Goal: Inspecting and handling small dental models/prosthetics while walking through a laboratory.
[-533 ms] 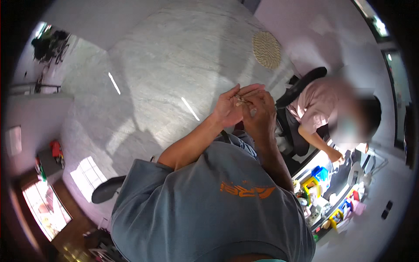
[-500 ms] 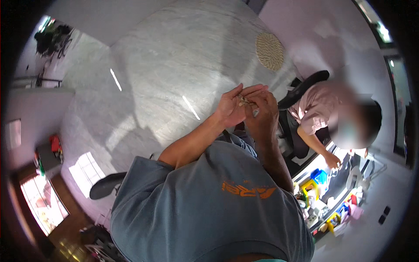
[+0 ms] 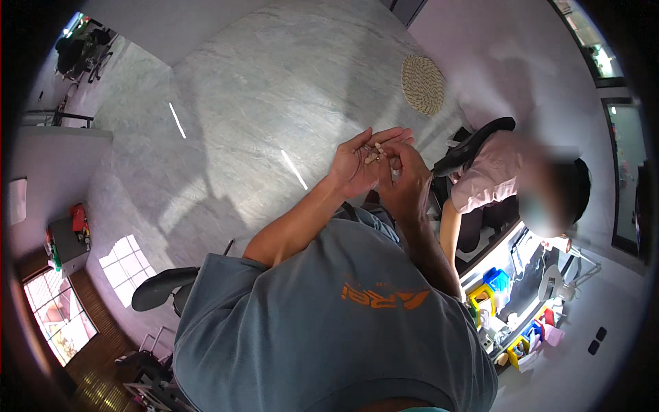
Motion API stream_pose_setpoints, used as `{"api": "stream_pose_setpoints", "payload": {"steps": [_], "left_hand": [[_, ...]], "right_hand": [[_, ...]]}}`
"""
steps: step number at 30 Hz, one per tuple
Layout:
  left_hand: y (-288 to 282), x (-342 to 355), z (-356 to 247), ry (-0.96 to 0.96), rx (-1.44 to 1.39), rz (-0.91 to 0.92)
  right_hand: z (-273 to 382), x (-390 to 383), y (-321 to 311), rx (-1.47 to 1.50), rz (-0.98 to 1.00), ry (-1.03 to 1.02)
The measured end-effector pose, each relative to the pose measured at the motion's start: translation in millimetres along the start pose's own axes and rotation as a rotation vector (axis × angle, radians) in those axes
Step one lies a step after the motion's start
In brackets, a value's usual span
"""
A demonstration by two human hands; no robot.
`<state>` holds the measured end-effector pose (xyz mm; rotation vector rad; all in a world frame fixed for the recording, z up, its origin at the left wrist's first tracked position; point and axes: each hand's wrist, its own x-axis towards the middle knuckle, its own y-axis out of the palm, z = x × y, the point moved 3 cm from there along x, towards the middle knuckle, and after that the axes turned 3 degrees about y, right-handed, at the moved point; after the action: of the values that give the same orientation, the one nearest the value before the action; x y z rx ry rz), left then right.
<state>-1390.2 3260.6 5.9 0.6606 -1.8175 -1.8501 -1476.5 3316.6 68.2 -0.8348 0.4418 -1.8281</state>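
My left hand (image 3: 351, 168) is palm up with its fingers stretched out. Several small pale pieces (image 3: 371, 158) lie on that palm, too small for me to tell their kind. Over the palm, my right hand (image 3: 408, 180) reaches in from the right with bent fingers. Its fingertips are drawn together right beside the pieces; what they pinch, if anything, is hidden. Both hands are held out in front of my grey shirt (image 3: 329, 329), above the floor.
To the right a person (image 3: 491, 172) sits on a black chair (image 3: 480, 144) at a lit workbench with blue (image 3: 498, 278) and yellow bins (image 3: 482, 299) and a white lamp (image 3: 556, 285). A round woven mat (image 3: 423, 84) lies ahead. Another black chair (image 3: 161, 288) stands at left.
My right fingers have shifted a little off the palm, so more of the pale pieces show. The seated person's arm has drawn back from the bench. My view has shifted slightly.
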Motion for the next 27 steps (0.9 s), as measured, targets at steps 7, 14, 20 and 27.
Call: {"api": "stream_pose_setpoints", "payload": {"steps": [7, 14, 20, 27], "left_hand": [[-5, -1, -1, 0.013, 0.069, -0.028], [-3, -6, -6, 0.032, 0.022, -0.001], [3, -10, -17, 0.068, 0.012, -0.004], [1, -10, -23, 0.112, 0.043, -0.023]], "right_hand": [[0, -1, -11, 0.100, -0.087, 0.085], [8, -3, -3, 0.025, 0.081, 0.059], [15, -2, 11, 0.020, 0.043, 0.053], [16, -1, 20, 0.102, -0.035, 0.023]]}}
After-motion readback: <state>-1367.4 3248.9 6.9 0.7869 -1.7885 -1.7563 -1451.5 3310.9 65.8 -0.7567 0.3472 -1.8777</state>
